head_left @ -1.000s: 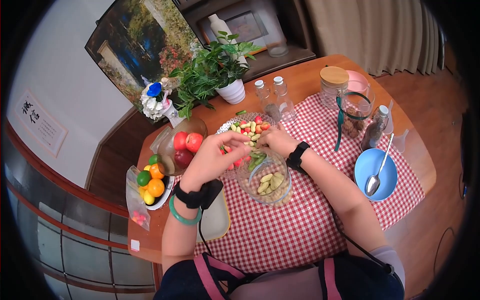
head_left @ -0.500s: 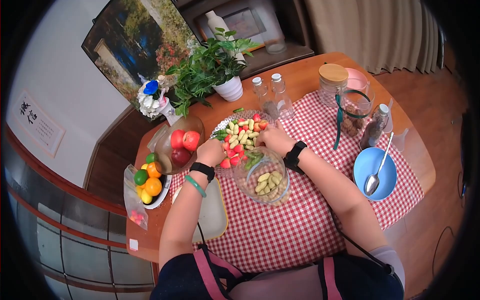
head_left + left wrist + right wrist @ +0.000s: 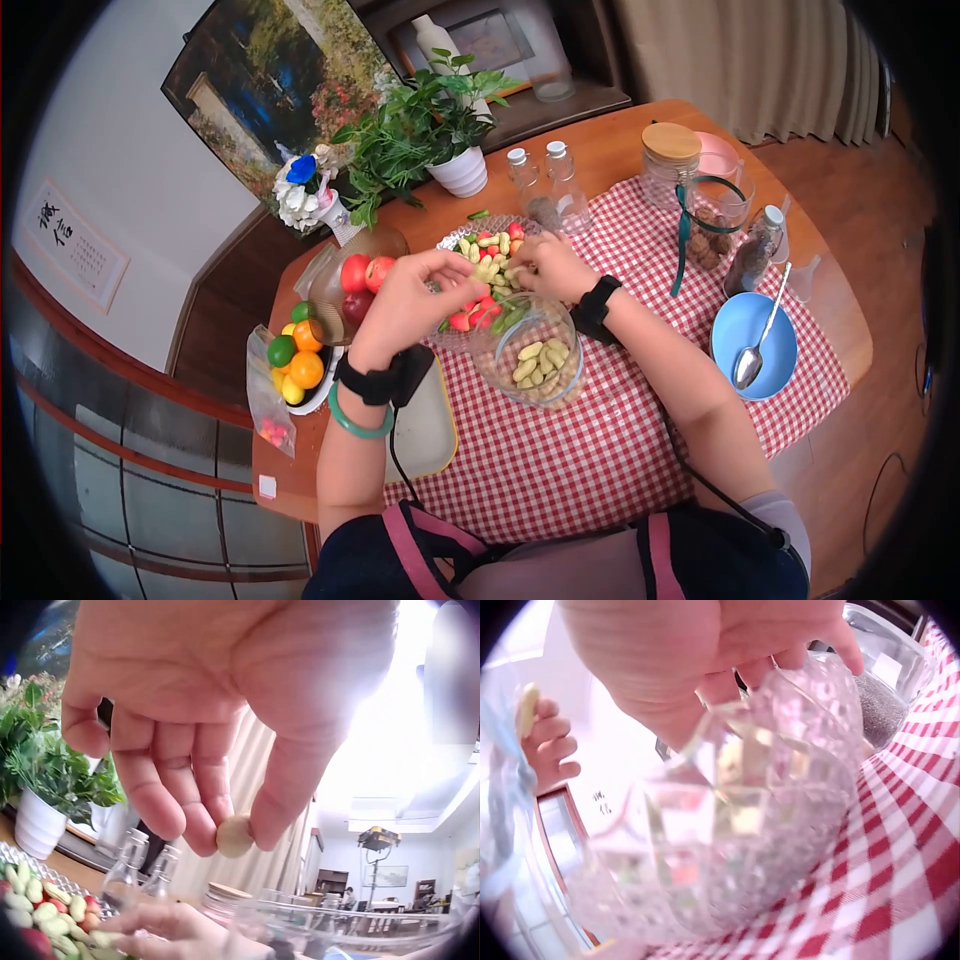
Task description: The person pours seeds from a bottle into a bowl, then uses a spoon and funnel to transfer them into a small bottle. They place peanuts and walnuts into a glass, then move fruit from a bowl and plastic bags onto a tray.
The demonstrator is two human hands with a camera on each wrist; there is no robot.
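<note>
In the head view my left hand [image 3: 412, 300] is raised over the near left side of a cut-glass bowl [image 3: 780, 817]. Its thumb and fingertip pinch a pale peanut [image 3: 235, 836], seen end-on in the left wrist view. My right hand [image 3: 556, 268] reaches over the bowl's right side, fingertips among the peanuts [image 3: 493, 268] inside; I cannot tell whether they grip one. Red and green pieces lie mixed with those peanuts. Just in front of the bowl stands a clear glass jar [image 3: 482, 362] holding more peanuts.
Left of the bowl are a brown glass bowl [image 3: 330, 292] of red fruit, citrus [image 3: 307, 368] on a plate, and a pale tray [image 3: 425, 440]. Corked-looking glass bottles [image 3: 570, 195] and a potted plant [image 3: 460, 178] stand behind. A blue bowl [image 3: 728, 368] with a spoon [image 3: 748, 366] is at right.
My left hand dipped into the cut-glass bowl half a second ago and has risen again with a peanut between its fingertips. My right hand has stayed at the bowl's right side.
</note>
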